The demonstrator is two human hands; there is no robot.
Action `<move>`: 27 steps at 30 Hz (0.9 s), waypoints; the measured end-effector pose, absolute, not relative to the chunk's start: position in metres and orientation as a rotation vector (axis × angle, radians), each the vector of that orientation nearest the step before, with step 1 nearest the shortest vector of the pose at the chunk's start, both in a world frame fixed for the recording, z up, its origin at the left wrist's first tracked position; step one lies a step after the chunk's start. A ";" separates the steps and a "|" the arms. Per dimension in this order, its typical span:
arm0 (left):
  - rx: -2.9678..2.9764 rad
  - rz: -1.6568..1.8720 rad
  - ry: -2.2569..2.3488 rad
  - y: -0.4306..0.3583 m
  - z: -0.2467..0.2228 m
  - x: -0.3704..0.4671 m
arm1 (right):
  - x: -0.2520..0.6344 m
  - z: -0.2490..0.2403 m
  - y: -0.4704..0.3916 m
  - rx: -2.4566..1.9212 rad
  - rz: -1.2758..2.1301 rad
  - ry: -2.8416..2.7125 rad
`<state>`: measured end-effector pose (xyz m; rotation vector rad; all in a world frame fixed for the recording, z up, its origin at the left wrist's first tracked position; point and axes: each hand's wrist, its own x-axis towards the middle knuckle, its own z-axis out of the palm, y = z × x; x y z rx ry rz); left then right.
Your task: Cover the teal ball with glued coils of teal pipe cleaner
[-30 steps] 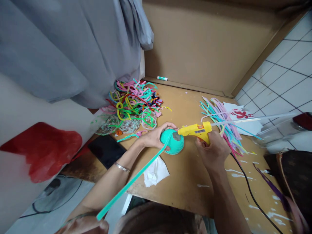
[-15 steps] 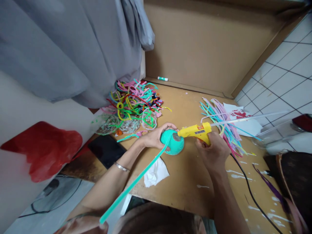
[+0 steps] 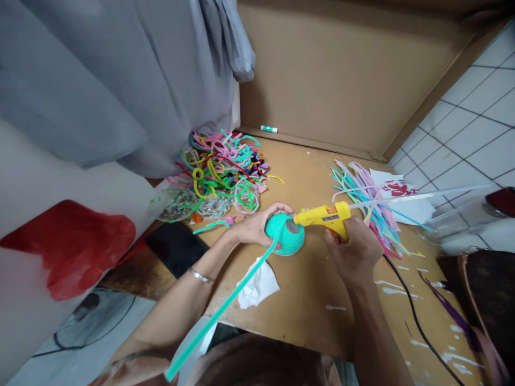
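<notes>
yellow glue gun (image 3: 325, 216) at teal ball (image 3: 286, 242)
left hand (image 3: 255, 227) has its grip clamped around the teal ball over the bench (image 3: 309, 295); right hand's (image 3: 356, 249) grip clamps the glue gun, nozzle (image 3: 298, 219) beside the gray patch (image 3: 292, 228).

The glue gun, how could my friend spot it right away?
Find the tan table, then the right hand. It grips the glue gun, pointed at the green ball. Unlike the thin strips nearby, it's chunky and yellow.

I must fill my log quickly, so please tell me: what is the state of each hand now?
Left hand: closed around the green ball, holding it.
Right hand: closed on the handle of the yellow glue gun.
</notes>
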<state>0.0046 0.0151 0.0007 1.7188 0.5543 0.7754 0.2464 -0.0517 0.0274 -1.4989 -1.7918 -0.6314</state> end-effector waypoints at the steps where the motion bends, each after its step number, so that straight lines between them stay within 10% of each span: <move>1: 1.706 0.777 0.546 0.015 0.001 0.005 | 0.247 0.028 -0.052 -1.505 -0.626 -1.794; 27: 1.728 0.773 0.534 0.017 -0.002 0.005 | 0.248 0.031 -0.054 -1.522 -0.576 -1.784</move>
